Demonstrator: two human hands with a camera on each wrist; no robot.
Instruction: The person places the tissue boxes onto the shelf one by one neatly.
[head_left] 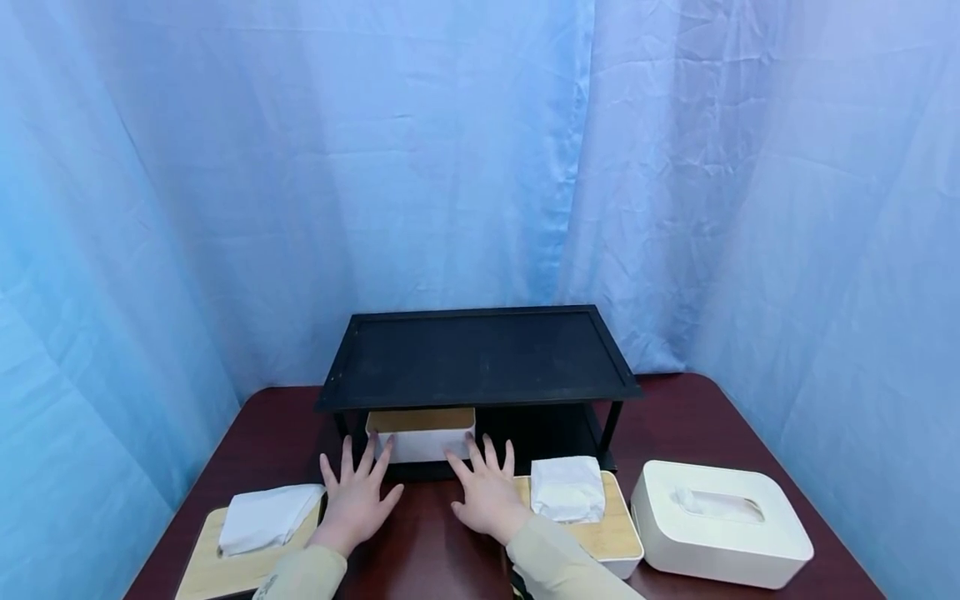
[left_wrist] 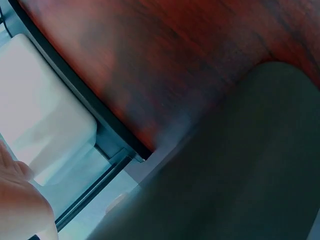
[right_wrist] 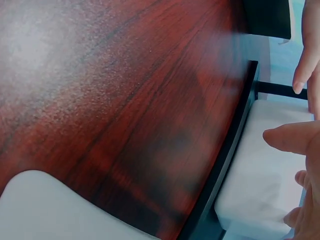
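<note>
A white tissue box with a wooden lid [head_left: 422, 445] sits on the lower shelf of a black two-tier rack [head_left: 480, 358], toward its left side. My left hand [head_left: 354, 502] is at the box's left front, fingers spread and straight. Mirroring it, my right hand [head_left: 487, 493] is at the right front corner with fingers also spread. Fingertips of both overlap the box in the head view; whether they touch it I cannot tell. The white box wall [right_wrist: 262, 160] fills the space beside my right thumb in the right wrist view. The left wrist view catches only part of my left hand [left_wrist: 22, 202].
On the left stands a wooden-topped tissue box [head_left: 198, 557] with a tissue sticking out. A similar white-sided box [head_left: 618, 527] is beside my right forearm, and an all-white tissue box [head_left: 720, 542] stands farther right. Blue curtains [head_left: 450, 167] enclose the dark red table [head_left: 435, 542].
</note>
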